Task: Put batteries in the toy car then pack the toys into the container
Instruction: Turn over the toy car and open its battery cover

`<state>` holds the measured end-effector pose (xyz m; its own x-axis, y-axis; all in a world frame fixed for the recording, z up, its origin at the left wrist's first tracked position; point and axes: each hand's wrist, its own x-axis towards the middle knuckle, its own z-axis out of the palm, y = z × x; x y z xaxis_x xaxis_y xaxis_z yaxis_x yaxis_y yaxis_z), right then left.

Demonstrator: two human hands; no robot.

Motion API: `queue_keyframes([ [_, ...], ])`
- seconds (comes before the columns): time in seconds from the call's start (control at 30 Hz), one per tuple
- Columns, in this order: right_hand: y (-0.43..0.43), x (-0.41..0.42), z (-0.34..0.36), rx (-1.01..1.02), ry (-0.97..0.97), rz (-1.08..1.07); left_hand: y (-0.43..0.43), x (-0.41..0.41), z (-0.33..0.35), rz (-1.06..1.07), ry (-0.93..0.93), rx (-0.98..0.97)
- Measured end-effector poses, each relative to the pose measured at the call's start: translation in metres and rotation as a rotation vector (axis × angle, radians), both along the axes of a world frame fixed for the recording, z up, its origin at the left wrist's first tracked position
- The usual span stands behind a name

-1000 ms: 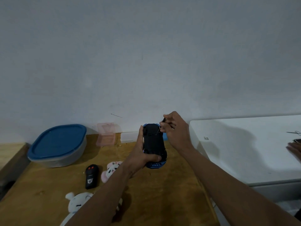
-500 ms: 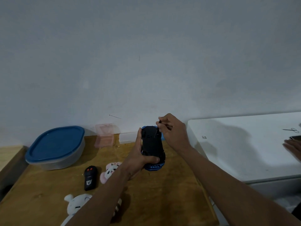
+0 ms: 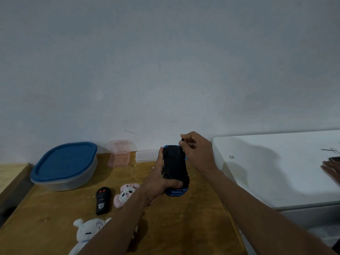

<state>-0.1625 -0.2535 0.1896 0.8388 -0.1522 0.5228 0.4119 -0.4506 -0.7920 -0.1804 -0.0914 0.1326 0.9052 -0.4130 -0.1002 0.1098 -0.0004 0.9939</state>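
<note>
My left hand (image 3: 157, 183) grips a blue toy car (image 3: 175, 168) turned over, its black underside facing me, above the wooden table (image 3: 174, 227). My right hand (image 3: 197, 152) pinches a thin dark screwdriver (image 3: 181, 147) whose tip meets the far end of the car's underside. A clear container with a blue lid (image 3: 65, 165) stands at the back left, shut. A black remote (image 3: 103, 200) lies near a pink and white plush panda (image 3: 126, 195). A white plush toy (image 3: 88, 231) lies at the front, partly under my left forearm. No batteries show.
A small pink clear box (image 3: 119, 153) leans at the wall. A white table (image 3: 276, 172) adjoins on the right, with small scissors (image 3: 331, 150) and another person's hand (image 3: 331, 171) at its far edge. A lower wooden surface (image 3: 11, 173) sits left.
My right hand with the screwdriver has shifted slightly left over the car's far end. The car stays in my left hand; the view has drifted a little.
</note>
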Motion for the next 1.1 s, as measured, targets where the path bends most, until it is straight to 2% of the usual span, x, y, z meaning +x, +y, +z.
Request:
queue_keyframes([
  [0.33, 0.004, -0.003, -0.004, -0.008, 0.011, -0.028, 0.003, -0.006, -0.004, 0.002, 0.032, 0.004],
  [0.57, 0.004, -0.009, -0.003, -0.032, -0.014, 0.046, 0.001, -0.009, 0.0, -0.012, 0.004, 0.003],
  [0.77, 0.003, -0.008, -0.003, -0.028, -0.014, -0.023, 0.001, -0.012, 0.002, -0.007, 0.032, -0.006],
  [0.93, 0.002, -0.01, -0.004, -0.113, -0.083, 0.0, 0.001, -0.015, 0.002, -0.006, 0.028, -0.002],
  [1.1, 0.004, -0.011, -0.002, -0.075, -0.09, -0.017, -0.002, -0.016, 0.002, -0.008, 0.039, -0.003],
])
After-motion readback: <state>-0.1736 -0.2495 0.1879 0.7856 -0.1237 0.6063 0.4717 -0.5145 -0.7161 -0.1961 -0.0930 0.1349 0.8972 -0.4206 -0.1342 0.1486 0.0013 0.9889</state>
